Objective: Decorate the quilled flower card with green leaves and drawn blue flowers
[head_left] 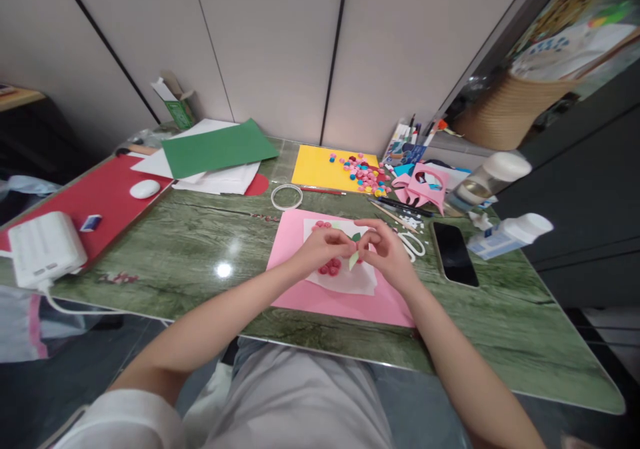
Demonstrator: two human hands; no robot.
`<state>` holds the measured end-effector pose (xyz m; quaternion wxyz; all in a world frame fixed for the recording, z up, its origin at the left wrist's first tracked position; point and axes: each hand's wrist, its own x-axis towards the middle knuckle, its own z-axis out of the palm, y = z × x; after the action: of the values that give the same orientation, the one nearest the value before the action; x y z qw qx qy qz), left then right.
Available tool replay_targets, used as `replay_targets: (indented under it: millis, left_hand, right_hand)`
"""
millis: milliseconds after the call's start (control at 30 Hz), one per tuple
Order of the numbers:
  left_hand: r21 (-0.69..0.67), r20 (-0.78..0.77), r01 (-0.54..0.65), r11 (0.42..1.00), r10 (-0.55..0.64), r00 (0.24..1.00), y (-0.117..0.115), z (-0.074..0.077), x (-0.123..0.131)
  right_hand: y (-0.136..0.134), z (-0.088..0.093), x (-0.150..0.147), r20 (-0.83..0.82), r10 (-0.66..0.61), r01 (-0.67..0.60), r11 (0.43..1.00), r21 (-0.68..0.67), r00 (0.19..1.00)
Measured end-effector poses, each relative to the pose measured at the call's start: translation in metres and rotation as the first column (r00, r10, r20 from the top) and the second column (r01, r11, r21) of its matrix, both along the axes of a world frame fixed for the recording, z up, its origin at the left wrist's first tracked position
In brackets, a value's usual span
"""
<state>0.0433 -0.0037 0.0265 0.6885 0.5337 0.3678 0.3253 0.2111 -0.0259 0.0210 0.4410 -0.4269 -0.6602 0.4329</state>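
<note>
My left hand and my right hand meet over a white sheet, fingertips pinched close together. Between them is a small pale green paper piece, leaf-like in shape. A dark green paper leaf shows just above it; whether it is held or lies on the sheet I cannot tell. Round pinkish-red pieces sit in clusters on the white sheet, some hidden behind my fingers. The white sheet rests on a larger pink sheet.
Beyond lie a tape roll, a red pencil and a yellow sheet with many small coloured pieces. White scissors, a phone and bottles stand or lie right. Left are green paper and a white power bank.
</note>
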Motion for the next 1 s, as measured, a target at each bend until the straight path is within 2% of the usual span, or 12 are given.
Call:
replay_targets:
  millis: [167,367,467,567,633,833,1000]
  left_hand:
    - [-0.028,-0.011,0.054,0.998,-0.055,0.998,-0.001,0.003,-0.001]
    - [-0.029,0.033,0.061,0.998,-0.061,0.998,0.003,-0.002,-0.002]
    - [0.039,0.067,-0.042,0.998,0.040,0.997,0.006,-0.006,-0.001]
    - [0.084,0.147,-0.225,0.971,0.211,0.966,0.008,-0.010,0.001]
    - [0.082,0.180,-0.295,0.952,0.277,0.944,0.008,-0.011,0.002]
    - [0.057,0.216,-0.280,0.958,0.262,0.941,0.005,-0.013,0.003]
    - [0.026,0.239,-0.256,0.966,0.243,0.940,0.004,-0.013,0.003]
  right_hand:
    - [-0.001,0.001,-0.001,0.043,0.044,-0.045,0.999,0.013,0.998]
    - [-0.002,0.003,-0.002,0.076,0.027,-0.028,0.999,0.022,0.997]
    - [0.000,0.001,-0.002,-0.004,-0.034,0.034,0.999,-0.001,0.999]
    - [-0.001,-0.003,-0.005,-0.075,-0.088,0.084,0.995,-0.053,0.993]
    - [-0.002,-0.005,-0.008,-0.078,-0.096,0.089,0.992,-0.092,0.992]
    - [-0.002,-0.002,-0.010,-0.147,-0.167,0.150,0.982,-0.117,0.975]
    - [-0.002,0.001,-0.007,-0.147,-0.178,0.164,0.981,-0.099,0.973]
